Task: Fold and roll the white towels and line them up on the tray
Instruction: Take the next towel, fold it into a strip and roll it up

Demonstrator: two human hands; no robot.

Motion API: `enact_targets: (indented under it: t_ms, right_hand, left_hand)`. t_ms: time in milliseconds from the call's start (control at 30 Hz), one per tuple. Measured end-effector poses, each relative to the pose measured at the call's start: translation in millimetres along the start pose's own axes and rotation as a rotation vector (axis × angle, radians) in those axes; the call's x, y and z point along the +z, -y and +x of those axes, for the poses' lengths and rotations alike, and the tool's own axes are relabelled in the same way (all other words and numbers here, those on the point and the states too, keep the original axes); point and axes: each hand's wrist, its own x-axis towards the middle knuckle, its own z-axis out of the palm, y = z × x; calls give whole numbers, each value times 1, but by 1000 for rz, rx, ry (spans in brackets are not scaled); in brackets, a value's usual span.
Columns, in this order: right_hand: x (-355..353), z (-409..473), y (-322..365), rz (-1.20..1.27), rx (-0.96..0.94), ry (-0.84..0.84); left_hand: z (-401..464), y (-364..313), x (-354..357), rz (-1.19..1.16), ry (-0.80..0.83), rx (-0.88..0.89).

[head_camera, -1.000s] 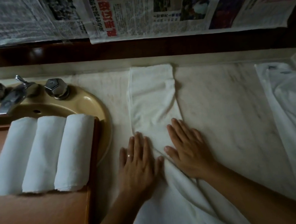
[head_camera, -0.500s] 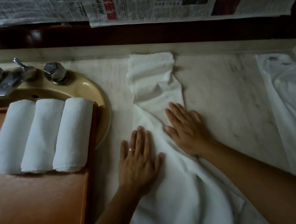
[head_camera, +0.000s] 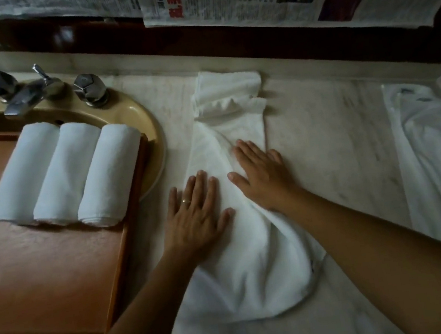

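I see left hand (head_camera: 196, 216) and right hand (head_camera: 265, 177) both flat, fingers straight, pressing the white towel (head_camera: 250, 262), gripping nothing.

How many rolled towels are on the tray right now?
3, side by side along the far end of the tray: left roll, middle roll, right roll against the right rim. None seems hidden.

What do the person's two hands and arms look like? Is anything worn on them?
Both forearms are bare, with no sleeve in view up to the edge of the picture. The left hand wears one thin gold-coloured ring on the ring finger. The right hand shows no ring, watch or bracelet. No gloves are worn, and the fingernails look short and unpainted.
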Motion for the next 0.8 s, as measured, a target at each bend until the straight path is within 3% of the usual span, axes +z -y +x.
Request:
enact_targets:
  t_ms: [100,200,267,333,467,633,800]
  right_hand:
    - [-18,16,4,76,17,118]
    - [-34,12,4,215,0,152]
    - [-40,1,1,275,-42,30]
    - [-47,-9,0,358,-29,17]
    - [-49,-21,-3,356,17,213]
    - [-43,-26,-2,303,18,220]
    - [-43,-26,0,277,28,282]
  left_hand:
    - [1,-7,-12,-32,35,-80]
    - [-34,-44,-18,-178,-183,-170]
    - [-60,-84,-13,-204,-400,-51]
    - [-77,-125,-1,-210,-481,136]
    - [-86,-180,21,-72,-366,284]
    - [-80,-202,27,52,-177,156]
    - [-69,-213,7,72,-108,37]
